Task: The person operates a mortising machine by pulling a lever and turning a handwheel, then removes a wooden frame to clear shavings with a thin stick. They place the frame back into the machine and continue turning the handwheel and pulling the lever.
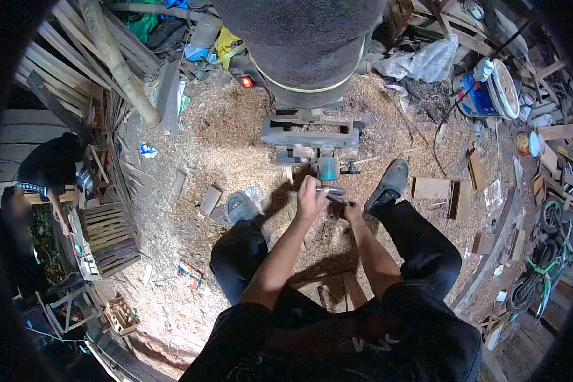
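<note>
My left hand (310, 198) is closed round a dark slim tool (332, 190) that points to the right, just in front of the lathe-like machine (312, 132). Close beside it on the right, my right hand (352, 211) has its fingers pressed together near the tool's lower end; what they pinch is too small to make out. A teal cylindrical part (326, 168) of the machine lies just beyond both hands. Above the machine stands a large dark cylinder (305, 51).
Wood shavings cover the ground (223, 121). Wood blocks (431, 188) lie right of my foot, another block (211, 199) left. Buckets (503, 89) and a small bike (541, 274) stand at the right. Another person (51, 165) is at the far left near a slatted crate (108, 229).
</note>
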Available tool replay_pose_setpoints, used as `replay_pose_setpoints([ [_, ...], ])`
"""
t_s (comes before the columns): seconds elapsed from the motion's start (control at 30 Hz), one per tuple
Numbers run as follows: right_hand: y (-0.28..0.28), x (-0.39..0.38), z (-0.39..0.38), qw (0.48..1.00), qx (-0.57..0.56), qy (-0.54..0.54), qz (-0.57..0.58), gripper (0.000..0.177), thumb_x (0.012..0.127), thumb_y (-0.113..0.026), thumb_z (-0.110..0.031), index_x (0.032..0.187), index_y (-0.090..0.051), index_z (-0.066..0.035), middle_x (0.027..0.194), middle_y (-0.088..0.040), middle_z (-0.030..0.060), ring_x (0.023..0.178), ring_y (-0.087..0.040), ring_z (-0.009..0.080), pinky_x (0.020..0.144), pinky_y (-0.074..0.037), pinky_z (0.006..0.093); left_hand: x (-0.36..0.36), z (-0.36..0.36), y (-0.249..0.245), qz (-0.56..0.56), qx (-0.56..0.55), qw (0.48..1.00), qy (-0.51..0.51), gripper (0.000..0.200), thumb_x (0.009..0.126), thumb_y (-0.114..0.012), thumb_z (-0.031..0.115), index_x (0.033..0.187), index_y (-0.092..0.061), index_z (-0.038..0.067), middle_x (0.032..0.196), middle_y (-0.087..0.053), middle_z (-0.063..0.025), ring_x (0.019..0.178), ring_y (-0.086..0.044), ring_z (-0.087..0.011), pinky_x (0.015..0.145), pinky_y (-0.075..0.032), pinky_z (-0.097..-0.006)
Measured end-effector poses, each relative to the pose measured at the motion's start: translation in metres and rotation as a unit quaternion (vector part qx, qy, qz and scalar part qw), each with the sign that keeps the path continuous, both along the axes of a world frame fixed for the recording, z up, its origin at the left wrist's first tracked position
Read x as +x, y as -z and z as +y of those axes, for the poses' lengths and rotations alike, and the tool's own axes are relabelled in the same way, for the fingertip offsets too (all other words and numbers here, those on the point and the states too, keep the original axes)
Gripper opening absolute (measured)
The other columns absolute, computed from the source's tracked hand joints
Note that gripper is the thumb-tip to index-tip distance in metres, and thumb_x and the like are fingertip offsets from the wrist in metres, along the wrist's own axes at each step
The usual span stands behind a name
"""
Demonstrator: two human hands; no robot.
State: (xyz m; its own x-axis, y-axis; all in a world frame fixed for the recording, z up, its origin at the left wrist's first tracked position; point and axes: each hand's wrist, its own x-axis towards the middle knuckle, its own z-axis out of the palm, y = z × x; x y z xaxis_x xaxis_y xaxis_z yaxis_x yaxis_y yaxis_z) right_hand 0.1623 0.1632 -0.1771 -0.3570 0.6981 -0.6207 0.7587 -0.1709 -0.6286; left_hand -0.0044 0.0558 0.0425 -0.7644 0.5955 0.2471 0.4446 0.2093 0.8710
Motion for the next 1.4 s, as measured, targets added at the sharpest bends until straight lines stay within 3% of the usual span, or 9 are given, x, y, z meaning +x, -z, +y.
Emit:
replay_pose_setpoints([
  [0.23, -0.049, 0.000, -0.004, 0.996, 0.052, -0.020, -0.073, 0.041, 0.089, -0.063, -0.035, 0.093, -0.070, 0.005, 0.087, -0.067, 0.0283, 0.089, -0.067, 0.0406, 0.080, -0.051, 0.0430, -0.001, 0.000, 0.000, 0.018, 0.024, 1.000, 0.011, 0.026, 0.090, -0.061, 0.020, 0.090, -0.047, -0.001, 0.080, -0.046, -0.0187, 0.071, -0.049, -0.0382, 0.064, -0.042, -0.0440],
  [0.37, -0.015, 0.006, -0.025, 0.987, 0.044, 0.148, 0.041, 0.038, 0.090, -0.062, -0.033, 0.094, -0.071, 0.003, 0.086, -0.068, 0.0272, 0.085, -0.067, 0.0411, 0.078, -0.051, 0.0423, -0.001, 0.000, 0.005, 0.005, 0.025, 1.000, 0.009, 0.022, 0.087, -0.063, 0.015, 0.090, -0.047, -0.001, 0.080, -0.046, -0.0182, 0.072, -0.049, -0.0375, 0.065, -0.042, -0.0438],
  [0.6, -0.006, 0.001, 0.012, 0.981, 0.142, -0.102, -0.081, 0.047, 0.084, -0.065, -0.046, 0.084, -0.071, 0.001, 0.082, -0.067, 0.0269, 0.081, -0.066, 0.0423, 0.072, -0.051, 0.0474, -0.004, -0.002, 0.000, -0.011, -0.002, 1.000, 0.022, 0.026, 0.084, -0.068, 0.013, 0.089, -0.046, 0.000, 0.082, -0.047, -0.0173, 0.073, -0.051, -0.0376, 0.064, -0.042, -0.0444],
  [0.73, -0.070, -0.022, 0.035, 0.935, 0.227, -0.263, -0.068, 0.039, 0.084, -0.064, -0.038, 0.083, -0.068, 0.001, 0.079, -0.069, 0.0187, 0.076, -0.068, 0.0354, 0.070, -0.054, 0.0404, -0.009, -0.006, -0.007, 0.000, -0.022, 0.998, 0.057, 0.026, 0.086, -0.065, 0.015, 0.100, -0.049, 0.000, 0.095, -0.051, -0.0187, 0.088, -0.052, -0.0382, 0.077, -0.042, -0.0457],
  [0.97, -0.207, -0.068, 0.080, 0.933, 0.314, -0.061, 0.165, 0.034, 0.090, -0.062, -0.026, 0.100, -0.065, 0.006, 0.073, -0.068, 0.0143, 0.064, -0.066, 0.0190, 0.061, -0.051, 0.0337, -0.064, -0.001, -0.131, 0.130, 0.079, 0.982, -0.113, 0.052, 0.090, -0.062, 0.020, 0.133, -0.043, -0.003, 0.130, -0.048, -0.0255, 0.122, -0.045, -0.0400, 0.104, -0.035, -0.0479],
  [1.0, -0.253, -0.079, 0.084, 0.957, 0.161, -0.045, 0.235, 0.037, 0.091, -0.060, -0.027, 0.104, -0.066, 0.006, 0.093, -0.070, 0.0190, 0.082, -0.068, 0.0280, 0.076, -0.052, 0.0371, -0.081, -0.002, -0.171, 0.151, 0.102, 0.975, -0.125, 0.053, 0.089, -0.064, 0.022, 0.131, -0.044, -0.003, 0.128, -0.049, -0.0257, 0.122, -0.045, -0.0402, 0.104, -0.035, -0.0476],
  [1.1, -0.317, -0.118, 0.095, 0.920, 0.167, -0.026, 0.352, 0.031, 0.093, -0.060, -0.023, 0.104, -0.064, 0.006, 0.079, -0.067, 0.0095, 0.068, -0.061, 0.0164, 0.063, -0.049, 0.0311, -0.130, -0.004, -0.240, 0.173, 0.092, 0.970, -0.142, 0.052, 0.087, -0.068, 0.022, 0.127, -0.048, -0.005, 0.125, -0.052, -0.0252, 0.117, -0.050, -0.0396, 0.100, -0.040, -0.0441],
  [1.3, -0.506, -0.165, 0.091, 0.860, 0.209, -0.128, 0.447, 0.029, 0.097, -0.057, -0.022, 0.109, -0.062, 0.004, 0.070, -0.058, 0.0026, 0.063, -0.053, 0.0094, 0.055, -0.043, 0.0248, -0.179, 0.002, -0.274, 0.091, 0.076, 0.989, -0.091, 0.044, 0.082, -0.074, 0.022, 0.115, -0.057, -0.002, 0.108, -0.064, -0.0201, 0.101, -0.062, -0.0331, 0.087, -0.047, -0.0394],
  [1.4, -0.545, -0.192, 0.118, 0.840, 0.132, -0.101, 0.517, 0.030, 0.096, -0.059, -0.022, 0.111, -0.061, 0.004, 0.079, -0.063, 0.0049, 0.069, -0.058, 0.0097, 0.059, -0.047, 0.0241, -0.192, 0.002, -0.273, 0.212, 0.066, 0.971, -0.092, 0.045, 0.075, -0.080, 0.027, 0.105, -0.061, 0.000, 0.099, -0.066, -0.0183, 0.091, -0.063, -0.0361, 0.078, -0.049, -0.0420],
])
